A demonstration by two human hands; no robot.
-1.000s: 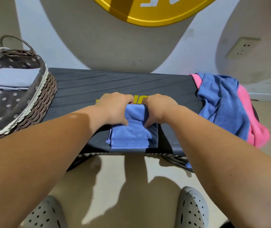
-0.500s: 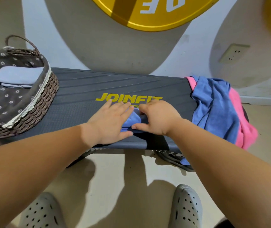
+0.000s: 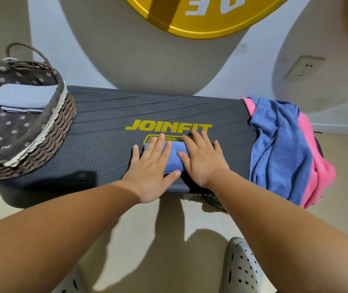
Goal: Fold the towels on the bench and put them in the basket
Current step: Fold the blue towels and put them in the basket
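While beneath left hand [image 3: 152, 166] and right hand [image 3: 203, 160] — folded towel [image 3: 173, 158], half-hidden.

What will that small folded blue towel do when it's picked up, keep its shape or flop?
Probably floppy: the loose blue towel sags over the end of the bench. The folded towel may spring open unless gripped whole; the left hand and right hand press it flat. It looks unlikely to slide on the dotted surface.

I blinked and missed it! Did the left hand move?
Yes. The left hand slid back toward the person: it covered the yellow JOINFIT lettering before, and now lies flat below it on the folded blue towel.
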